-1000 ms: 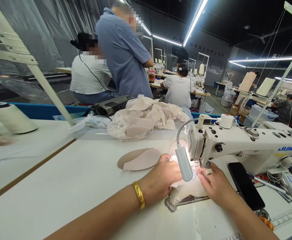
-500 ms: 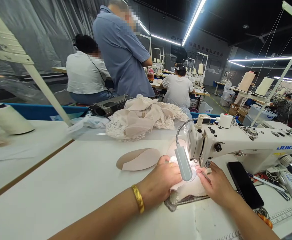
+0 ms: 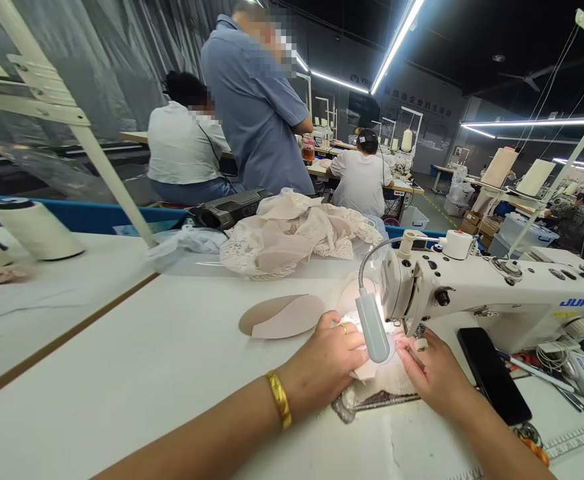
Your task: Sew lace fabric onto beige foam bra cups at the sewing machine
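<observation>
Under the needle area of the white sewing machine (image 3: 497, 287), a pale pink fabric piece (image 3: 366, 371) with white lace lies in bright light. My left hand (image 3: 325, 357), wearing a ring and a gold bracelet, presses and grips it from the left with bent fingers. On the other side my right hand (image 3: 439, 373) pinches its edge near the presser foot, thumb and fingers together. A grey lamp head (image 3: 373, 332) on a bendy neck covers part of the fabric and the left fingertips. Two beige oval cup pieces (image 3: 285, 317) lie overlapped left of my hands.
Lace-trimmed beige fabric (image 3: 297, 233) is heaped behind, in a clear plastic tray. A black phone (image 3: 495, 373), tools and a ruler (image 3: 575, 433) lie at right. Thread cones (image 3: 37, 229) stand at far left. Co-workers sit and stand beyond the table.
The fabric flap between my hands has shrunk from view and turned under my left fingers. Both hands stay beside the needle area. The whole view has shifted slightly.
</observation>
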`<state>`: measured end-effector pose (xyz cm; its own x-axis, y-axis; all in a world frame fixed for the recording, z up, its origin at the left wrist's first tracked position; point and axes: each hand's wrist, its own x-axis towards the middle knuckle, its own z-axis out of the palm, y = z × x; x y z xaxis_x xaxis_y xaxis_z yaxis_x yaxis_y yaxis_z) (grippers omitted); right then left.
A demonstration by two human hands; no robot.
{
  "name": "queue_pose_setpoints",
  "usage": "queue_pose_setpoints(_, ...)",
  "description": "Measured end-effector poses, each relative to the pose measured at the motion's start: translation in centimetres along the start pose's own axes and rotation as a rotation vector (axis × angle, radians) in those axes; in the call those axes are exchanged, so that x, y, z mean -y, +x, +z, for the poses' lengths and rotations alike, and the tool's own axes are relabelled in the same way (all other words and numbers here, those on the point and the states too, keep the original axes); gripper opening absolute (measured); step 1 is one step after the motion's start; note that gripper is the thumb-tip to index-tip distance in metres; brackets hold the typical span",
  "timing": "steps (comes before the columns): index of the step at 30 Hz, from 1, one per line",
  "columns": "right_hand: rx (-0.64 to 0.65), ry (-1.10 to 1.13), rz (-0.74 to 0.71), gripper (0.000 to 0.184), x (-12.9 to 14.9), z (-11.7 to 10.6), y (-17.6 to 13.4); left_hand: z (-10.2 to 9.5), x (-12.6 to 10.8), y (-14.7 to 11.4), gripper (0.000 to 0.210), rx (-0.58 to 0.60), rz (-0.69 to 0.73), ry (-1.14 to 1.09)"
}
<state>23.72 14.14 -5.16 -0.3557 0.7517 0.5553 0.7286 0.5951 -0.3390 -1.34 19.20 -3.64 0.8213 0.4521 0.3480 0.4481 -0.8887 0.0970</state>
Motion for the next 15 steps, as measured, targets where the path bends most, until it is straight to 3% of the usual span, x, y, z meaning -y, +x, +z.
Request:
queue_pose_setpoints(5, 0.058, -0.002, -0.02, 0.022, 0.2, -0.3, -0.1, 0.9, -0.1, -0.5, 0.028, -0.058, 0.02, 0.005)
queue_pose_setpoints(10, 0.223, 0.021, -0.06, 0.021, 0.5, -0.4, -0.5, 2.7, -0.4, -1.1, 0.013, -0.119, 0.059, 0.015)
queue_pose_setpoints(15, 0.285, -0.007, -0.088, 0.022, 1.0, -0.3, -0.6, 2.5, -1.4, -1.4, 0.012, -0.125, 0.098, 0.045)
